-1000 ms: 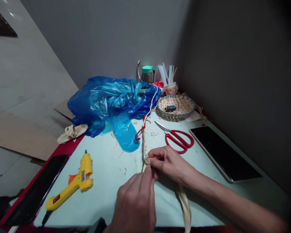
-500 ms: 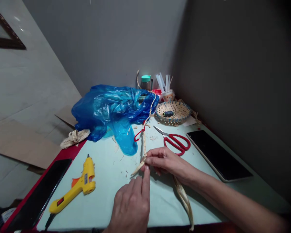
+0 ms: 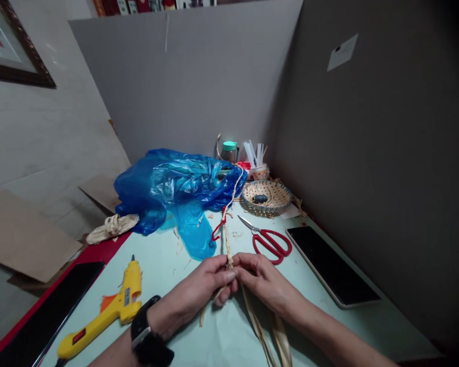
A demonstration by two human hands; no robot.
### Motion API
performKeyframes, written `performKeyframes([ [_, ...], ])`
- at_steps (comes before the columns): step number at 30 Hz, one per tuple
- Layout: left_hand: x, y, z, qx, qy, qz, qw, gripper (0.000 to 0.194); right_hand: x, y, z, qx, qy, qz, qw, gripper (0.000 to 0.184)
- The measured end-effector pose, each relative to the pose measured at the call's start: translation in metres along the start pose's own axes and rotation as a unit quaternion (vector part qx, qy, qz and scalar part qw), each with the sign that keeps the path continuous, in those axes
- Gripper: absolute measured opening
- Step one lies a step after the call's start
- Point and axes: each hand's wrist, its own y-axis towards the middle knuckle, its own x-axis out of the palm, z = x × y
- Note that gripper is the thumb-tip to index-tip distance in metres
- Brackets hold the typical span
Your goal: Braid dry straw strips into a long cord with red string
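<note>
Beige braid (image 3: 228, 242) in both hands (image 3: 202, 283) (image 3: 268, 283)

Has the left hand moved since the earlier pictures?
Yes; judged against the red-handled scissors, the left hand has moved forward, nearer to them.

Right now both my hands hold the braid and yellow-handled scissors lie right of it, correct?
The head view shows red-handled scissors, not yellow. Otherwise yes: your left hand and right hand hold the braid, with the scissors to its right.
</note>
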Motion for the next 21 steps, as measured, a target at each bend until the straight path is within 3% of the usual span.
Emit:
performKeyframes([
  [3,0.0,0.006,-0.005,-0.028,-0.045,-0.007,0.999,0.013,-0.003,-0.005,-0.002,-0.005,-0.067,-0.001,0.998,0.019],
  [8,0.001,-0.001,-0.01,0.008,-0.008,0.038,0.999,0.011,-0.004,-0.012,-0.017,0.001,-0.144,-0.012,0.99,0.025],
  [15,0.001,-0.003,-0.013,-0.011,0.011,0.05,0.999,0.015,0.002,-0.022,-0.024,0.007,-0.241,0.007,0.97,0.022],
  [17,0.001,-0.003,-0.015,-0.012,0.029,0.057,0.998,0.018,0.005,-0.027,-0.022,0.028,-0.327,0.041,0.944,0.019],
  [21,0.003,0.0,-0.018,-0.005,0.069,0.09,0.994,0.024,0.009,-0.035,-0.023,0.029,-0.554,0.068,0.829,0.011],
])
